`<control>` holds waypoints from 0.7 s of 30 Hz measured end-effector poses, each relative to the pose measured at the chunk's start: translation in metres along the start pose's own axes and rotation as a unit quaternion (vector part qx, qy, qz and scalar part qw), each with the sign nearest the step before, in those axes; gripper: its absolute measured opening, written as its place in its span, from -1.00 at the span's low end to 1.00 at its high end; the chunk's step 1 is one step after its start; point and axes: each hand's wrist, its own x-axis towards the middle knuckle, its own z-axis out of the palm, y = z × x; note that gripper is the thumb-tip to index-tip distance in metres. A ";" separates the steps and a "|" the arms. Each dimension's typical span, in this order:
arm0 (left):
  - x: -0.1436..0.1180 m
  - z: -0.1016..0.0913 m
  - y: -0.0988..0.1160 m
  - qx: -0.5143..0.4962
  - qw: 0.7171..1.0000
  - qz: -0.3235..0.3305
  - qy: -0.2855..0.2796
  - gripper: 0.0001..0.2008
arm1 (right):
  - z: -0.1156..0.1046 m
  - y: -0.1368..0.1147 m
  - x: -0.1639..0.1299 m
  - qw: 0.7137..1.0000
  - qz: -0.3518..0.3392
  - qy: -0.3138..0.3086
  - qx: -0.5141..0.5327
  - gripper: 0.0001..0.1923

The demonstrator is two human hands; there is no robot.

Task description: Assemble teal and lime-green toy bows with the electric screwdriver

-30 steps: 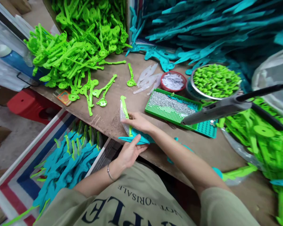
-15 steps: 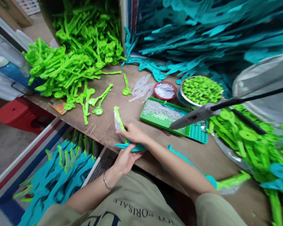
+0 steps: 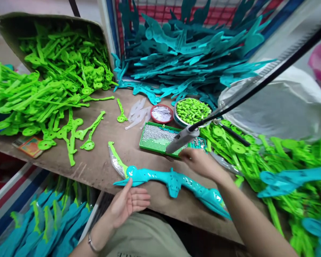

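Observation:
A long teal plastic toy bow (image 3: pixel 160 176) lies across the front of the table. At its left end a lime green arm piece (image 3: pixel 117 155) with a clear plastic part sticks up and away. My left hand (image 3: pixel 125 203) is open, palm up, its thumb at the bow's left end. My right hand (image 3: pixel 200 162) has its fingers curled together at the front edge of the green tray (image 3: pixel 149 144) of small silver parts. What those fingers hold, if anything, is hidden. Just left of them hangs a grey tool, seemingly an electric screwdriver (image 3: pixel 182 139).
Lime green arms (image 3: pixel 42 96) pile up at left, teal pieces (image 3: pixel 182 60) at the back, more green arms (image 3: pixel 238 148) at right. A red basket (image 3: pixel 162 113) and a bowl of green pieces (image 3: pixel 194 110) stand behind the tray. A box of assembled pieces (image 3: pixel 48 221) sits below.
The bow now lies flat along the table's front. My left hand has opened beside it. My right hand has left the bow and moved right to the tray. The camera view has shifted.

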 end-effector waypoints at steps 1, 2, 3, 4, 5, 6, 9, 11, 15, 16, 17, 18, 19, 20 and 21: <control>-0.001 0.001 -0.002 0.046 0.999 0.021 0.002 -0.30 | -0.004 0.011 0.009 0.997 0.033 0.050 -0.055 -0.71; -0.002 0.003 -0.004 0.094 0.994 0.050 0.004 -0.31 | -0.005 0.021 0.020 0.989 0.058 0.090 -0.103 -0.72; -0.003 0.005 -0.006 0.138 0.987 0.085 0.008 -0.33 | -0.005 0.028 0.030 0.981 0.067 0.115 -0.143 -0.72; -0.004 0.007 -0.007 0.177 0.976 0.124 0.015 -0.35 | -0.002 0.034 0.040 0.975 0.058 0.122 -0.174 -0.73; -0.005 0.009 -0.006 0.211 0.963 0.166 0.025 -0.39 | 0.002 0.038 0.049 0.973 0.044 0.118 -0.194 -0.74; -0.007 0.011 -0.005 0.240 0.947 0.208 0.039 -0.43 | 0.006 0.041 0.056 0.972 0.029 0.108 -0.205 -0.75; -0.015 0.012 0.005 0.312 0.888 0.325 0.090 -0.60 | 0.019 0.043 0.067 0.976 0.003 0.077 -0.205 -0.76; -0.018 0.010 0.012 0.348 0.849 0.383 0.111 -0.69 | 0.021 0.043 0.067 0.977 -0.013 0.059 -0.207 -0.76; -0.016 0.006 0.016 0.381 0.806 0.435 0.127 -0.78 | 0.012 0.039 0.064 0.968 -0.059 0.007 -0.245 -0.79; -0.015 0.006 0.015 0.386 0.801 0.440 0.126 -0.78 | 0.009 0.037 0.063 0.964 -0.065 -0.009 -0.257 -0.81; -0.013 0.006 0.014 0.391 0.796 0.446 0.124 -0.78 | 0.006 0.035 0.062 0.961 -0.067 -0.024 -0.266 -0.82; -0.012 0.008 0.012 0.394 0.792 0.451 0.120 -0.79 | 0.004 0.033 0.060 0.959 -0.068 -0.036 -0.272 -0.83; -0.011 0.009 0.011 0.396 0.788 0.457 0.117 -0.79 | 0.003 0.030 0.060 0.957 -0.070 -0.044 -0.277 -0.83; -0.010 0.011 0.009 0.397 0.785 0.462 0.115 -0.80 | 0.003 0.029 0.059 0.957 -0.071 -0.047 -0.278 -0.81; -0.009 0.013 0.009 0.398 0.782 0.467 0.113 -0.81 | 0.003 0.027 0.058 0.957 -0.072 -0.047 -0.278 -0.78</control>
